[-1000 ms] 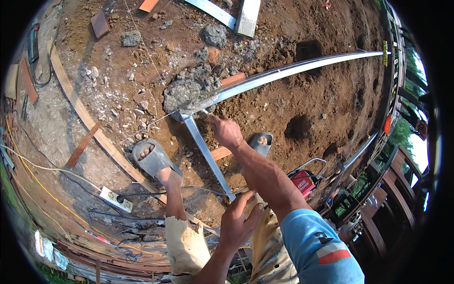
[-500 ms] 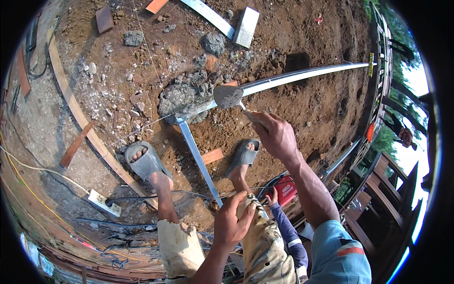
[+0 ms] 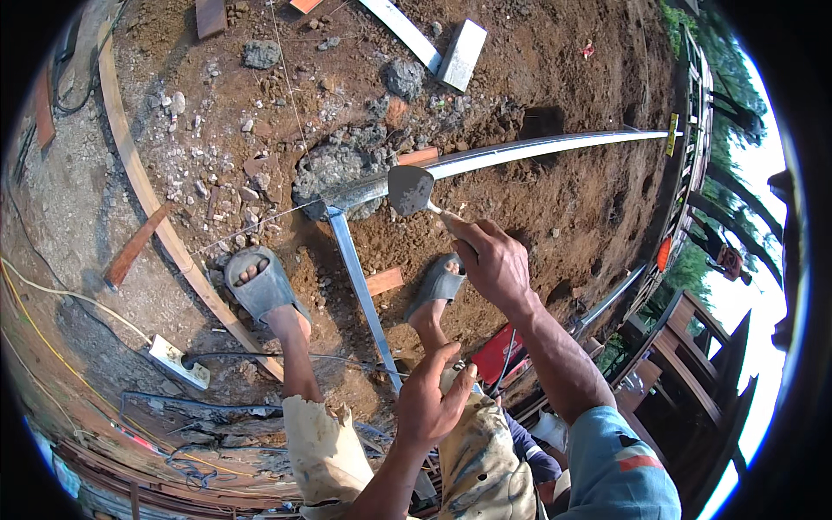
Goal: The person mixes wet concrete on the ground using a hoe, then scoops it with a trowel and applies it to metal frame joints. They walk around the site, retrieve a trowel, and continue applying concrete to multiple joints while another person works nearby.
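Note:
My right hand (image 3: 498, 264) is closed round the handle of a trowel (image 3: 409, 189), its grey-smeared blade pointing up and left. The blade lies over a long silver metal beam (image 3: 537, 152), close to the corner where a second metal beam (image 3: 360, 282) meets it. Whether the blade touches the beam, I cannot tell. Rough grey mortar (image 3: 334, 169) is heaped around that corner. My left hand (image 3: 429, 403) is over my right knee, thumb and fingers apart, with nothing seen in it.
My sandaled feet straddle the second beam, near a brown wood offcut (image 3: 385, 280). A taut string (image 3: 260, 225) reaches the corner. To the left are a long wooden plank (image 3: 143, 178) and a white power strip (image 3: 178, 362) with cables. A red case (image 3: 498, 354) stands near another person's sleeve (image 3: 530, 451).
The trowel blade has tilted and shifted slightly left and down with my right hand. The other person's hand at the red case has dropped from sight. The whole view has shifted a little.

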Action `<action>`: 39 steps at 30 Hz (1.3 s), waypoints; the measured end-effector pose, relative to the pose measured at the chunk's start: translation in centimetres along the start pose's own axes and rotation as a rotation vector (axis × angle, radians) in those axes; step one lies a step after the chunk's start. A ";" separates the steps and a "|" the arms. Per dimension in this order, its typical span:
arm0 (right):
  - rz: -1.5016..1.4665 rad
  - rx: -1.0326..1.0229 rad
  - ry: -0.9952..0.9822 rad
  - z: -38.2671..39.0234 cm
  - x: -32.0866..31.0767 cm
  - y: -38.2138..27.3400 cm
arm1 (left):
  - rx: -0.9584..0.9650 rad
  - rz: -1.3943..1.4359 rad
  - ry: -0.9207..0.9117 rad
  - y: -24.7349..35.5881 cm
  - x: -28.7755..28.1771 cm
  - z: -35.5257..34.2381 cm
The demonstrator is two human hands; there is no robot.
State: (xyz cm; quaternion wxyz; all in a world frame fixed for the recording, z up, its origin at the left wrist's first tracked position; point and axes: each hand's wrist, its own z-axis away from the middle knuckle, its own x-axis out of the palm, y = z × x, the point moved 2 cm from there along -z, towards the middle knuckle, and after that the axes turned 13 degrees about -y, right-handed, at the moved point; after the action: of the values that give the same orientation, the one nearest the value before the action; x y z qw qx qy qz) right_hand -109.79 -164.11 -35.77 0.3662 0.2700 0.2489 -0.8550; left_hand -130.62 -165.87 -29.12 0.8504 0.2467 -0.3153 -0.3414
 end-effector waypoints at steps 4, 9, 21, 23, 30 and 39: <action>-0.088 0.027 -0.090 -0.1 4.4 -1.2 | -0.007 0.023 -0.005 -0.1 0.0 0.1; -0.140 -0.124 0.011 -1.1 7.4 -2.1 | 0.001 0.001 0.000 -0.4 -0.3 0.1; -0.240 -0.203 0.022 0.1 7.6 -4.9 | -0.019 0.040 0.015 -0.3 -0.6 0.0; -0.296 -0.141 0.067 1.1 7.5 -3.7 | -0.050 0.056 -0.011 -0.4 -0.4 -0.1; -0.887 0.188 -0.049 8.9 10.2 0.5 | -0.123 0.197 0.051 -4.4 -2.3 -0.3; -1.689 0.671 -0.019 18.0 17.9 -1.5 | -0.157 -0.156 0.476 -16.2 -13.1 -15.2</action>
State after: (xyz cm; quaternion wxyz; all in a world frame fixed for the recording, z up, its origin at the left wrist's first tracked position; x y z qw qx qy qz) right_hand -126.43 -183.26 -33.79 -0.4782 0.0831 0.0987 -0.8687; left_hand -134.21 -163.56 -54.51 0.8882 0.2770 -0.0589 -0.3617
